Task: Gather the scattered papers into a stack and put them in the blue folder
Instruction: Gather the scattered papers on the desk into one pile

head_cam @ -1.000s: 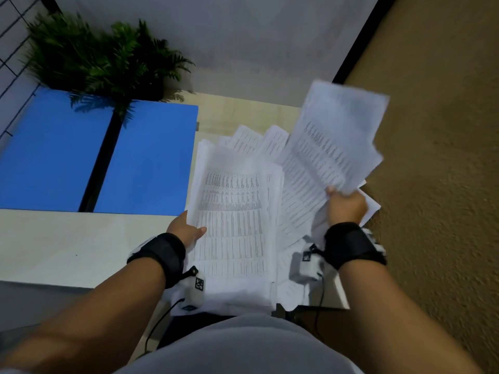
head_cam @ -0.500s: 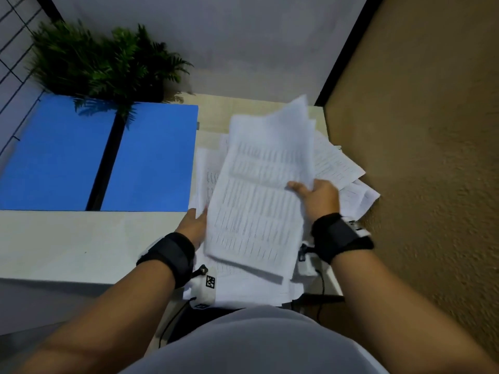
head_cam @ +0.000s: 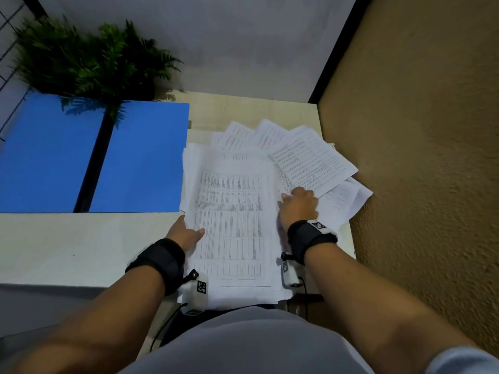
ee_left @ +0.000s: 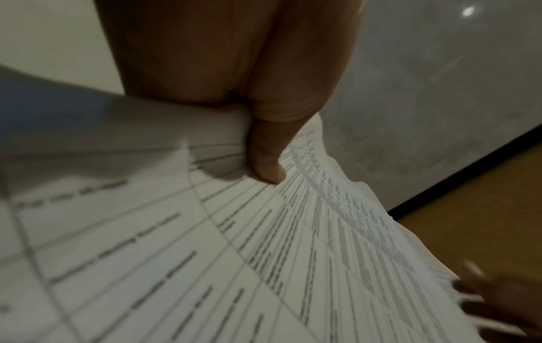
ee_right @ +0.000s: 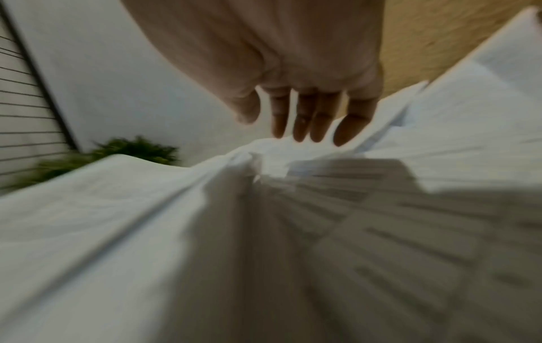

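Thumb [ee_left: 268, 160] atop stack [head_cam: 232, 220], fingers [ee_right: 305, 120] extended

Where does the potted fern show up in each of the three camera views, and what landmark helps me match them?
Head: the fern is upper left, behind the open blue folder.
Left wrist: not in it; only the left hand gripping the paper stack shows.
Right wrist: blurred, at the left edge, beyond the right hand.
Shared landmark: the tan textured wall.
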Motion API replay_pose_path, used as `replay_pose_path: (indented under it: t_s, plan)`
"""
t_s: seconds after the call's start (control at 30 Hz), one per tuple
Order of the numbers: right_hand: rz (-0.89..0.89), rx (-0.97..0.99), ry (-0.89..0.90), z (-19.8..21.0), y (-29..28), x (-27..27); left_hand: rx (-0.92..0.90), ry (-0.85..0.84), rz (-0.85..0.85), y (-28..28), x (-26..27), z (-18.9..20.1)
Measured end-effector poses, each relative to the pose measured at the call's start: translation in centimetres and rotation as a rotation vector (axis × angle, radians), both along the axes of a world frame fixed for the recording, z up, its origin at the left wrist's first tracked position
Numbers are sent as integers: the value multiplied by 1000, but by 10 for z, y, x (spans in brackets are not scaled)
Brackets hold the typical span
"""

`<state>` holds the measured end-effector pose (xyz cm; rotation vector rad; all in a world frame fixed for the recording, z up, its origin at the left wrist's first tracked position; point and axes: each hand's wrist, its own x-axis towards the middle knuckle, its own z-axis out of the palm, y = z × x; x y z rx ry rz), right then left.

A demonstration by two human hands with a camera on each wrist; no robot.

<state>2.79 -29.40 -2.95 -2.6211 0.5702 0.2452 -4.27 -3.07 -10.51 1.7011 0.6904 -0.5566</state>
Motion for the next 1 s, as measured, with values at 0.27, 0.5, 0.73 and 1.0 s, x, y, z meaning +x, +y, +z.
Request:
replay_pose_path:
  t_s: [0.27, 0.5, 0.73, 1.0]
  plan:
    - [-135, 597, 193, -9, -37, 9, -97, -48, 176, -4, -12, 6]
    - [-496, 316, 81, -7, -56, 19, -103, -21, 195, 2, -11, -3]
    - [-682, 765, -137, -18, -62, 33, -71, -23, 203, -3, -8, -11]
    - [-386, 382, -379, 11, -79, 35, -64, -31, 217, 4, -6, -41]
